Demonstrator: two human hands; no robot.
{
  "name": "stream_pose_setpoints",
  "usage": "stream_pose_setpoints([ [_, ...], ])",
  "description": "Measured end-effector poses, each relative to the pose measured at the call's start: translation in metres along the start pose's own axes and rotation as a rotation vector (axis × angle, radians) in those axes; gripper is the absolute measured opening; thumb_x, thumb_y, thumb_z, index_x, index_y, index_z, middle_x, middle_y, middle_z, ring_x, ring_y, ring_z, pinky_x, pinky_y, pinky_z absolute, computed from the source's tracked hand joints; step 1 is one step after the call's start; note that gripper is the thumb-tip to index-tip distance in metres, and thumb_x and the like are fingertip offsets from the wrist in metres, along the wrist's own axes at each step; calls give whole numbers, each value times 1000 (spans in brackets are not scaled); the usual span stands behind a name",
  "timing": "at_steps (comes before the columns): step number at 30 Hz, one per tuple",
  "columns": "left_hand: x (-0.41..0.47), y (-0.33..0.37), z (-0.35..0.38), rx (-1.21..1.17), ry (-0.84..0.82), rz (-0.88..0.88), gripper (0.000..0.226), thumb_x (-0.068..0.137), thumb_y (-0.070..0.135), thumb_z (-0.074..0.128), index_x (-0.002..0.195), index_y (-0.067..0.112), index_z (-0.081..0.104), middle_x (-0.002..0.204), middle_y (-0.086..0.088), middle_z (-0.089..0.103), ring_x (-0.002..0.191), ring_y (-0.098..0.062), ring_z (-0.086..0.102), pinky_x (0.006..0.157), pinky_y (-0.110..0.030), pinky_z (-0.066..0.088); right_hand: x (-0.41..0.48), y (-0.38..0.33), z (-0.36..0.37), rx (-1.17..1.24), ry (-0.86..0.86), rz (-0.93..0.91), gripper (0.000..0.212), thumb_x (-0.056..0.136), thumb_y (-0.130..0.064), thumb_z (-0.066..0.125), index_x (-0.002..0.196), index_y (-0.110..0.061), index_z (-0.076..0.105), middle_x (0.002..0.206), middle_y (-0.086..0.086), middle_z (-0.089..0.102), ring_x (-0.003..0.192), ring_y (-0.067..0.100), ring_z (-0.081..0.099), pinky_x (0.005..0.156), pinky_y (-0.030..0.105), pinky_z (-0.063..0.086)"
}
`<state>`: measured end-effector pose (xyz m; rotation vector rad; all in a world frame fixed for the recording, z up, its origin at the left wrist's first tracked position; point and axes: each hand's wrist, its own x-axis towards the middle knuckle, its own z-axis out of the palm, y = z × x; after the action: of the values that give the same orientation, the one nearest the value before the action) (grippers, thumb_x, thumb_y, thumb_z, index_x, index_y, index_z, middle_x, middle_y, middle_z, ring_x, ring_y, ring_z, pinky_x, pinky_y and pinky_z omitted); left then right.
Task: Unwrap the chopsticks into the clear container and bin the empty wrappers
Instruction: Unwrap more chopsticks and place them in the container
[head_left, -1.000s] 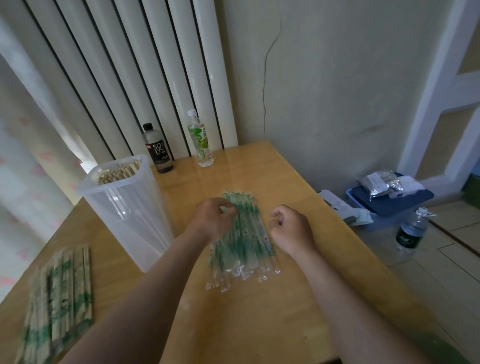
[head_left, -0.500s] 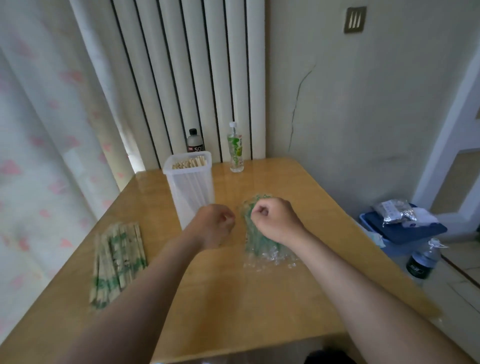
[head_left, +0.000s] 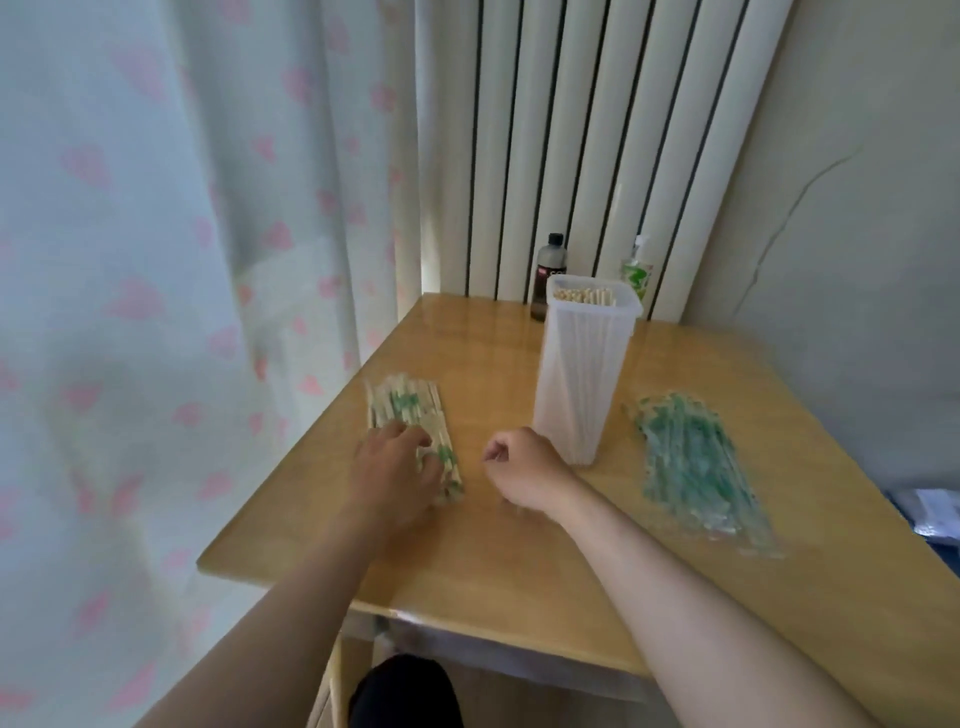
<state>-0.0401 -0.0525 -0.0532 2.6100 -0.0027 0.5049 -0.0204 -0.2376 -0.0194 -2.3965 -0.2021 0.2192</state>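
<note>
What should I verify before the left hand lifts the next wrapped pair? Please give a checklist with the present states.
1. Left hand rests on the wrapped chopsticks: ok.
2. One pair singled out under its fingers: cannot tell, blurred.
3. Right hand free, fingers curled, nothing seen in it: ok.
4. Clear container upright, mouth open, near the right hand: ok.
5. Empty wrappers thrown away: not ok, they lie on the table, right of the container.
</note>
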Motion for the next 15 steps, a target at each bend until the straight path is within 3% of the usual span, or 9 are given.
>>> stream_pose_setpoints([
  [2,-6,-15,0,1,-24,-38,35,90,38,54,115,18,70,115,-5,63,106,-30,58,93,-41,45,11,-4,17,69,-11,63,14,95,-22,48,93,-22,63,81,4,70,69,28,73,49,29,49],
  [5,-12,-27,4,-83,-31,-69,50,85,42,42,119,17,69,117,-5,63,106,-28,58,94,-42,46,19,-6,34,122,7,113,15,92,-30,58,83,-19,60,67,3,65,58,23,63,49,26,45],
  [8,-11,-30,10,-104,-22,-61,47,85,39,44,118,16,69,113,-3,62,103,-26,59,91,-40,47,23,-4,43,113,61,122,20,86,-37,67,74,-22,58,63,-1,60,53,19,58,51,25,42],
  [12,-8,-34,16,-63,-15,-22,42,85,39,45,114,19,69,110,-1,61,99,-24,58,88,-41,48,27,-6,42,88,46,149,23,84,-38,71,88,-15,66,64,0,65,49,17,59,49,26,43],
  [15,-8,-35,18,-65,-3,-15,44,85,39,45,114,18,70,110,-1,61,98,-24,58,89,-42,48,28,-7,42,63,28,157,19,82,-36,70,86,-18,65,69,1,68,48,16,60,50,27,45],
])
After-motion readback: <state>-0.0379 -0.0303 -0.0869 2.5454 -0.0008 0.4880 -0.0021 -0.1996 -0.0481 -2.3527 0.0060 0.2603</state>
